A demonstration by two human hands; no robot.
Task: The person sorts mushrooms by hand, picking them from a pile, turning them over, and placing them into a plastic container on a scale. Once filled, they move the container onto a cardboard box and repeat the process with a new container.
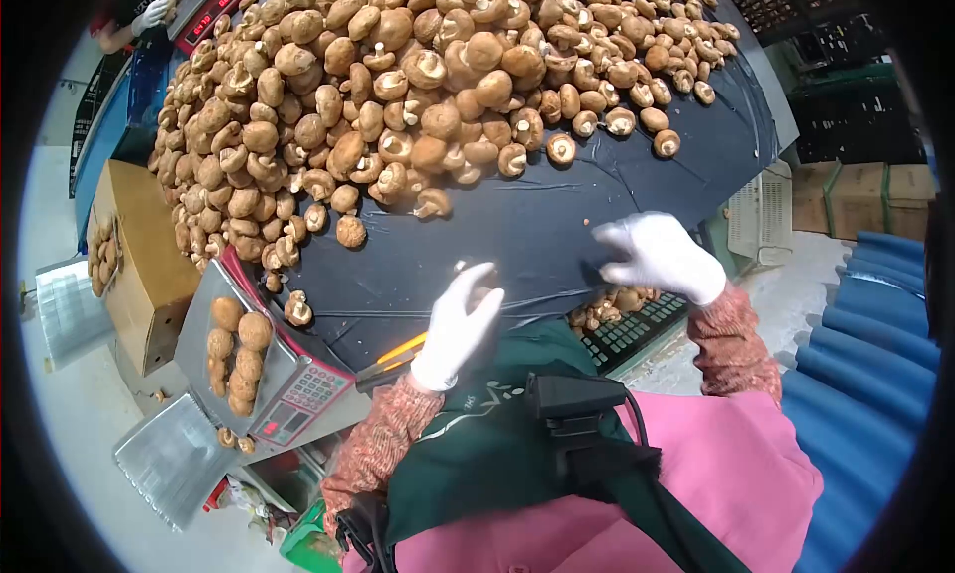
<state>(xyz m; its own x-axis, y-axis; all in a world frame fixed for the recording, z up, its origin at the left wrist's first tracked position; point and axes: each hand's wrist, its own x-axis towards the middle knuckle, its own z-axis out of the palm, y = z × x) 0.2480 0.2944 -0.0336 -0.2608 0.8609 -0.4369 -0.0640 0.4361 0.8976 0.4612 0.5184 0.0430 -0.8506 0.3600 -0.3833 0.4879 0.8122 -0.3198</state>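
My left hand (458,329), in a white glove, is over the near edge of the dark-covered table (517,230), fingers apart and holding nothing I can see. A small pale scrap (460,267) shows by its fingertips. My right hand (659,258), also gloved in white, is spread above the table's near right edge, with nothing visible in it. Below it, loose mushrooms (622,302) lie in a dark crate (642,329). A large heap of brown mushrooms (418,86) covers the far and left parts of the table. A yellow pencil-like stick (401,349) lies beside my left wrist.
At left, a scale (310,389) bears a group of mushrooms (239,349). A cardboard box (149,265) and stacked clear trays (179,454) stand beyond it. Another person's gloved hand (152,16) is at a second scale (214,18). Blue corrugated sheeting (875,374) is at right.
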